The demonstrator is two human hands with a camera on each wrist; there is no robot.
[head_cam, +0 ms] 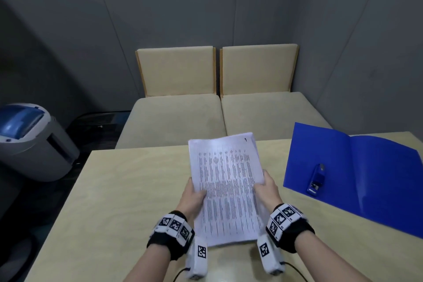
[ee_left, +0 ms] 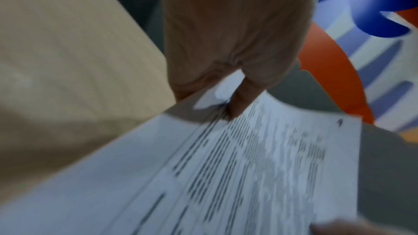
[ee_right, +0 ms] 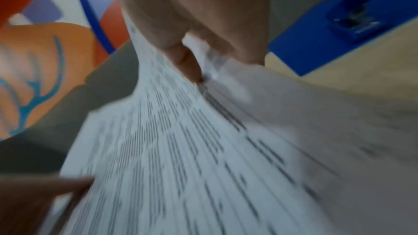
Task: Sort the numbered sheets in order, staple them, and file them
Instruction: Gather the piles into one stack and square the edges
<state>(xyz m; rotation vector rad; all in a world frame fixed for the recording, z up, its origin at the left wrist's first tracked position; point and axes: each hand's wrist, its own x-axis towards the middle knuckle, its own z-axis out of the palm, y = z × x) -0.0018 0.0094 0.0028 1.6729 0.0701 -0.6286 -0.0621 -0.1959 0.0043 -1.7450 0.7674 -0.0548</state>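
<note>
A stack of printed sheets [head_cam: 226, 188] is held up above the table, the top page marked 1 in its far right corner. My left hand [head_cam: 194, 197] grips the stack's left edge, thumb on top. My right hand [head_cam: 266, 186] grips the right edge the same way. Both wrist views are blurred; they show the sheets [ee_left: 248, 167] [ee_right: 181, 149] pinched by each thumb. An open blue folder [head_cam: 366, 167] lies on the table at the right. A small blue stapler [head_cam: 317, 179] [ee_right: 353, 19] rests on the folder's left flap.
The light wooden table [head_cam: 128, 201] spreads under the hands. Two beige seats [head_cam: 217, 114] stand beyond its far edge against a grey wall. A grey and blue machine [head_cam: 32, 139] sits on the floor at the left.
</note>
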